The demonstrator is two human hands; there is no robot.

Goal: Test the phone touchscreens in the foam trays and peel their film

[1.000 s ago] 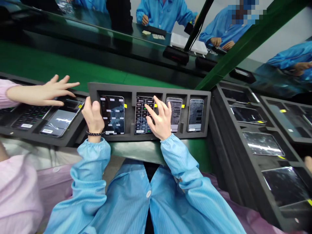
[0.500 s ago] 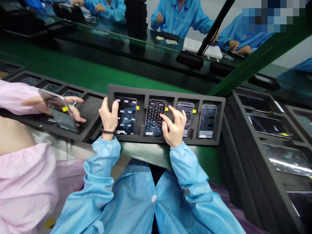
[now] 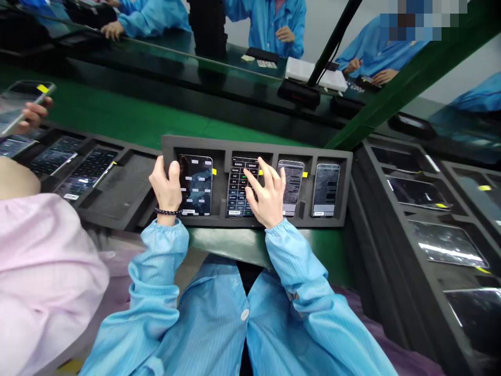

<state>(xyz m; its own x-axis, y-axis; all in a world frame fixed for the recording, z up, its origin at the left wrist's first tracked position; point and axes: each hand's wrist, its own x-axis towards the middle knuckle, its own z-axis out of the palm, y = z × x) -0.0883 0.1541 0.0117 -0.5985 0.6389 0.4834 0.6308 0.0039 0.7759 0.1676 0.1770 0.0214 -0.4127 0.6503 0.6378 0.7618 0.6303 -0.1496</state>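
Note:
A dark foam tray [image 3: 258,146] in front of me holds several phones side by side. My left hand [image 3: 166,185] grips the tray's left end beside the first phone [image 3: 195,184], thumb on its edge. My right hand [image 3: 266,193] hovers with fingers spread over the second phone [image 3: 239,185], whose screen shows a grid of buttons; a fingertip touches its upper part. Two more lit phones, the third phone [image 3: 293,183] and the fourth phone [image 3: 325,189], lie to the right of my right hand.
A person in a pink sleeve [image 3: 43,261] at my left holds up a phone [image 3: 21,104] above another foam tray [image 3: 113,188]. More trays of phones [image 3: 434,230] stand at the right. A green conveyor belt [image 3: 117,117] runs behind, with people in blue coats beyond.
My right hand moved from the second phone's lower part up to its top. The person at my left lifted a phone out of the neighbouring tray and raised it. The view shifted slightly.

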